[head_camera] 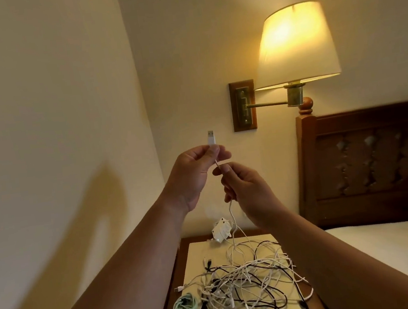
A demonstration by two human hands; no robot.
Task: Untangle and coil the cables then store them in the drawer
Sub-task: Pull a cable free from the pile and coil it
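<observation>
Forearms (pixel 125 277), left hand (pixel 190 176), right hand (pixel 248 192) pinching white cable (pixel 232 217) high above tangle (pixel 250 281)

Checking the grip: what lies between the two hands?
Head view: a short stretch of white cable, pinched by the left hand near its plug and by the right hand below.

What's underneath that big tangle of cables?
A pale sheet lying on the wooden nightstand. Whatever else lies beneath the tangle of cables is covered.
</observation>
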